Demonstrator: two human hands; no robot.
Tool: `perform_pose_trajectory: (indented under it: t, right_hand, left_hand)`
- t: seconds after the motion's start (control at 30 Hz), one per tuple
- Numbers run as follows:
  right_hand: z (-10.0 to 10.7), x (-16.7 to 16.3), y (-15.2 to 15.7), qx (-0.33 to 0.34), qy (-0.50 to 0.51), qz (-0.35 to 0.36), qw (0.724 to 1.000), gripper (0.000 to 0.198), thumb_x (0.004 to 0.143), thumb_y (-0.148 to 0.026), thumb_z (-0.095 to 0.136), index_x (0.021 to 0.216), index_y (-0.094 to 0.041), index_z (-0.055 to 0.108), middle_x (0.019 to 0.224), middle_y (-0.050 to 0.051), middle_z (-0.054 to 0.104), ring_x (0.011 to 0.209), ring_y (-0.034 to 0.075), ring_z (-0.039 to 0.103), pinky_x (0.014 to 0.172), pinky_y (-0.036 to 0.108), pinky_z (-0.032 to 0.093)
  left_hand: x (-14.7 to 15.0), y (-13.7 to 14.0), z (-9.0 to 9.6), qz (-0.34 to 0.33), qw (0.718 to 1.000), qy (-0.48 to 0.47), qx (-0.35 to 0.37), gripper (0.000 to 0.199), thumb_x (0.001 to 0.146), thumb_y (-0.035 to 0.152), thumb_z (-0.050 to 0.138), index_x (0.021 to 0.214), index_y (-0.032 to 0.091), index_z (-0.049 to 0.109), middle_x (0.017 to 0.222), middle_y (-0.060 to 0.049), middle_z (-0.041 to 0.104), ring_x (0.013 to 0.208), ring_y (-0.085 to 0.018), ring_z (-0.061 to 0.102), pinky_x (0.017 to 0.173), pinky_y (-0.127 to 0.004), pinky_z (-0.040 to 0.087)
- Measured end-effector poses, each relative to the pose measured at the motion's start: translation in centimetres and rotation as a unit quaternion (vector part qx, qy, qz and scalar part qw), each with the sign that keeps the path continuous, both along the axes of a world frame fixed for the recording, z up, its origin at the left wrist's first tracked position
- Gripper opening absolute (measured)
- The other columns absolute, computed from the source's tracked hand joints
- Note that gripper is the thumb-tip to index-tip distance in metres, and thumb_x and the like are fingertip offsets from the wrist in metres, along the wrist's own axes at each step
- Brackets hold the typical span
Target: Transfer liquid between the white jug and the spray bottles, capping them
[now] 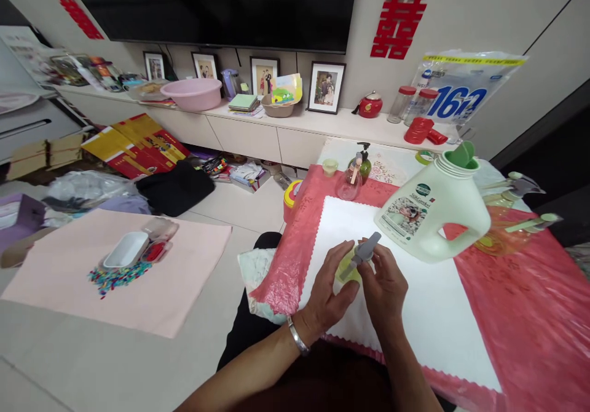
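My left hand (328, 292) is wrapped round a small clear bottle (343, 265) of pale yellow liquid, low over a white scallop-edged mat (424, 313). On the bottle's neck sits a grey pump head (367, 247), its spout slanting up to the right. The fingers of my right hand (386, 283) pinch the collar just under that pump. Whether the bottle's base touches the mat is hidden by my hands. Just beyond, a large pale green detergent jug (442, 215) stands upright with a green cap (462, 154) on its mouth.
At the table's back are a clear bottle with a pink pump (349, 184), a dark green pump bottle (364, 167) and a little cup (329, 166). Bottles of orange liquid (504, 237) stand right of the jug. Leftward, a pink sheet (170, 301) holds beads and containers.
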State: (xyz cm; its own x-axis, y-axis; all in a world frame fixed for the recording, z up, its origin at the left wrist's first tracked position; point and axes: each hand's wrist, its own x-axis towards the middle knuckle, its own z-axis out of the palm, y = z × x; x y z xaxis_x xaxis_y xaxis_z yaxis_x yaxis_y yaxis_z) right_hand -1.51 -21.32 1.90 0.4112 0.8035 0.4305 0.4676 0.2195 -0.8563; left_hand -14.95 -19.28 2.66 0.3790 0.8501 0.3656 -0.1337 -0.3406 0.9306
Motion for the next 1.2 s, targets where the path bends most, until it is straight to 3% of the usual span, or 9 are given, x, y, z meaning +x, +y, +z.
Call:
perform_pose_trajectory:
  t: [0.2, 0.37, 0.5, 0.67, 0.8, 0.9, 1.2]
  right_hand:
    - [0.2, -1.0, 0.4, 0.018, 0.004, -0.052, 0.998, 0.029, 0.099, -0.044, 0.063, 0.117, -0.02, 0.066, 0.114, 0.007, 0.066, 0.104, 0.019, 0.064, 0.092, 0.036, 0.055]
    - [0.6, -1.7, 0.4, 0.05, -0.01, -0.08, 0.996, 0.026, 0.098, -0.036, 0.063, 0.118, -0.02, 0.067, 0.111, 0.006, 0.067, 0.101, 0.017, 0.064, 0.087, 0.031, 0.053]
    - [0.6, -2.0, 0.6, 0.075, -0.016, -0.076, 0.994, 0.023, 0.097, -0.03, 0.063, 0.118, -0.02, 0.067, 0.112, 0.004, 0.067, 0.102, 0.016, 0.063, 0.09, 0.03, 0.052]
    - [0.4, -2.4, 0.9, 0.095, -0.008, -0.068, 0.993, 0.023, 0.095, -0.025, 0.063, 0.117, -0.02, 0.068, 0.113, 0.005, 0.066, 0.105, 0.017, 0.063, 0.091, 0.032, 0.052]
    - [0.4, -2.0, 0.4, 0.091, 0.013, -0.018, 0.996, 0.029, 0.096, -0.025, 0.065, 0.125, -0.02, 0.066, 0.121, 0.007, 0.065, 0.113, 0.02, 0.061, 0.096, 0.034, 0.052]
    - [0.5, -1.3, -0.1, 0.076, 0.043, 0.033, 0.996, 0.03, 0.101, -0.027, 0.06, 0.13, -0.022, 0.066, 0.126, 0.008, 0.063, 0.118, 0.02, 0.06, 0.1, 0.035, 0.052]
    - [0.6, -0.4, 0.3, 0.071, 0.098, 0.077, 0.99, 0.023, 0.106, -0.032, 0.056, 0.121, -0.024, 0.071, 0.122, 0.005, 0.063, 0.116, 0.017, 0.059, 0.099, 0.029, 0.049]
  left_hand:
    - [1.9, -0.1, 1.9, 0.056, 0.995, -0.008, -0.084, 0.048, 0.095, 0.053, 0.066, 0.134, 0.027, 0.059, 0.14, -0.01, 0.063, 0.132, -0.031, 0.059, 0.117, -0.052, 0.048]
    - [2.9, 0.1, 1.4, 0.057, 0.978, -0.079, -0.186, 0.05, 0.088, 0.057, 0.074, 0.125, 0.025, 0.062, 0.128, -0.008, 0.07, 0.118, -0.028, 0.067, 0.105, -0.046, 0.056]
    - [3.0, 0.5, 0.7, 0.057, 0.961, -0.145, -0.227, 0.046, 0.083, 0.049, 0.082, 0.119, 0.023, 0.069, 0.121, -0.006, 0.074, 0.114, -0.026, 0.069, 0.102, -0.041, 0.056]
    - [3.3, 0.6, 1.2, 0.054, 0.935, -0.217, -0.275, 0.039, 0.08, 0.037, 0.087, 0.113, 0.02, 0.074, 0.114, -0.006, 0.077, 0.106, -0.024, 0.071, 0.098, -0.037, 0.055]
    - [3.4, 0.8, 1.4, 0.061, 0.918, -0.25, -0.301, 0.034, 0.078, 0.035, 0.089, 0.107, 0.02, 0.077, 0.107, -0.005, 0.078, 0.103, -0.022, 0.071, 0.097, -0.035, 0.053]
    - [3.3, 0.9, 1.4, 0.051, 0.923, -0.241, -0.295, 0.033, 0.079, 0.035, 0.088, 0.106, 0.02, 0.077, 0.105, -0.004, 0.078, 0.103, -0.021, 0.07, 0.098, -0.034, 0.052]
    - [3.6, 0.9, 1.2, 0.045, 0.928, -0.234, -0.287, 0.036, 0.081, 0.037, 0.087, 0.111, 0.02, 0.076, 0.108, -0.005, 0.078, 0.107, -0.023, 0.069, 0.101, -0.037, 0.051]
